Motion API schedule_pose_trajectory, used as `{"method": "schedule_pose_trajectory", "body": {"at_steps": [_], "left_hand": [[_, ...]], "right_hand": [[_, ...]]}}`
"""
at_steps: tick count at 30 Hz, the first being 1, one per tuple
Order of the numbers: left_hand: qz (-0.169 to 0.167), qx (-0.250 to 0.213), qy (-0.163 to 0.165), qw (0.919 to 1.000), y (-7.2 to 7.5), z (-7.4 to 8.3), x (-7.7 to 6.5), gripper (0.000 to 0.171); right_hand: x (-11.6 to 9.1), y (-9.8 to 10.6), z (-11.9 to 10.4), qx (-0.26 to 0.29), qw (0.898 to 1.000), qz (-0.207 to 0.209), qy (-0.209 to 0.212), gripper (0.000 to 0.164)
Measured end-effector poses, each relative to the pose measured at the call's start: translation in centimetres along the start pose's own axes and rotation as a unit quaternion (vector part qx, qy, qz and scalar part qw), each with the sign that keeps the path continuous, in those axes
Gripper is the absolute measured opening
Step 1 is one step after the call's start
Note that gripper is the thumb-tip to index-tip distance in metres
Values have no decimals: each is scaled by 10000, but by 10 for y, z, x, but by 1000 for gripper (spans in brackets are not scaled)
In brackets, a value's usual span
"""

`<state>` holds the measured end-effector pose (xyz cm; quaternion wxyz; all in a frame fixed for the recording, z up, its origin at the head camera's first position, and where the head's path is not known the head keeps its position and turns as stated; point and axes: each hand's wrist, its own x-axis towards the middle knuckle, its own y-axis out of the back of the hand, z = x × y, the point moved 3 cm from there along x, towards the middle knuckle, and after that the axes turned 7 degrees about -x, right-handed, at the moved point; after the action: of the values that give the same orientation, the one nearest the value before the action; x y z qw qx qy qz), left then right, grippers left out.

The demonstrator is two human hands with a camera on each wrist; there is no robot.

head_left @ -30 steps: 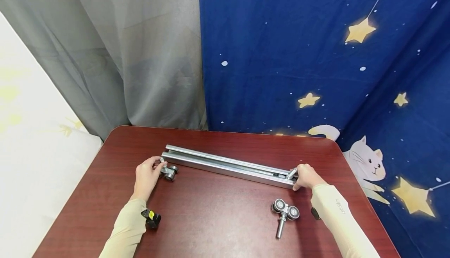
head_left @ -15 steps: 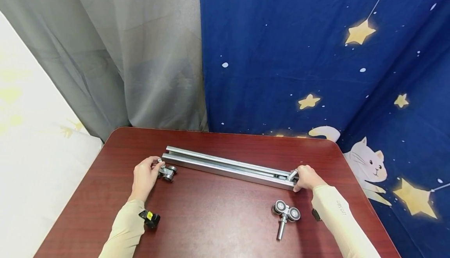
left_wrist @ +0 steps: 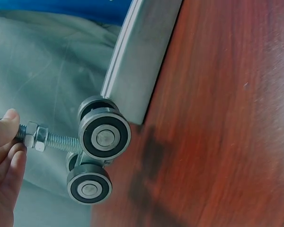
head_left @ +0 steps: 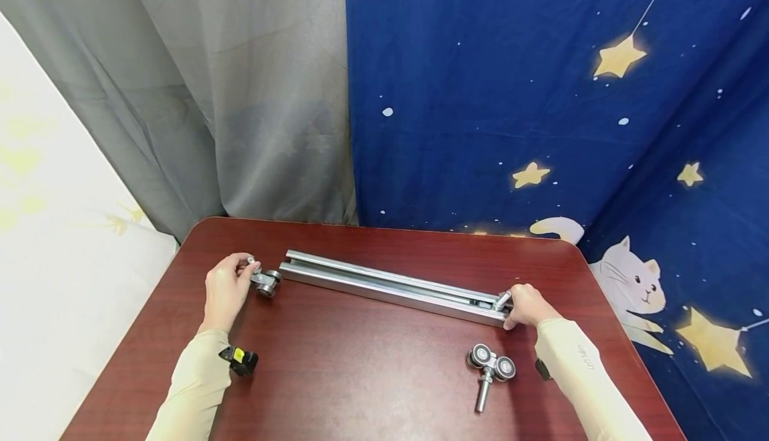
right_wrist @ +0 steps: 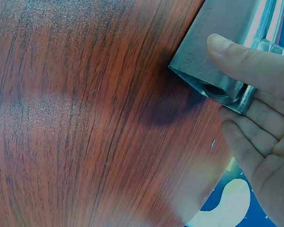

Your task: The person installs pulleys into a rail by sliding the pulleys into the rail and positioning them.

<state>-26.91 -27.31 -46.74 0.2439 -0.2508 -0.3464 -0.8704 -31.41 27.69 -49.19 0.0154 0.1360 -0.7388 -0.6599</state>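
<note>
My left hand pinches the bolt end of a metal roller trolley with thumb and fingertips. In the left wrist view the trolley's wheels stand just before the end of a silver channel track. That track lies slantwise across the table, its slot facing up. At its right end, my right hand grips the track, the thumb lying along its side wall. A second trolley sits inside there; its bolt sticks up from the slot, and a wheel shows in the opening.
A third roller trolley lies on the red-brown table, in front of the track's right end. Grey and blue starry curtains hang behind the table's far edge. A white surface is to the left.
My left hand has moved left with its trolley, away from the track's left end. My right hand keeps its grip on the track, and the loose trolley has stayed put.
</note>
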Motion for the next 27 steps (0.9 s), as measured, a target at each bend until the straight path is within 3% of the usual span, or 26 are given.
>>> {"method": "schedule_pose_trajectory", "body": {"at_steps": [11,19,27], "left_hand": [[-38,1,425,9991,-1,-11,19,12],[-77,-13,593,9982,-9,-16,28,12],[-70,-52,632,9980,-21,-30,33,13]], "right_hand": [[0,-2,2,28,10000,4,-13,42],[-2,-4,4,20,10000,-35,91,56],[-1,-1,2,-3,10000,-53,10,51]]}}
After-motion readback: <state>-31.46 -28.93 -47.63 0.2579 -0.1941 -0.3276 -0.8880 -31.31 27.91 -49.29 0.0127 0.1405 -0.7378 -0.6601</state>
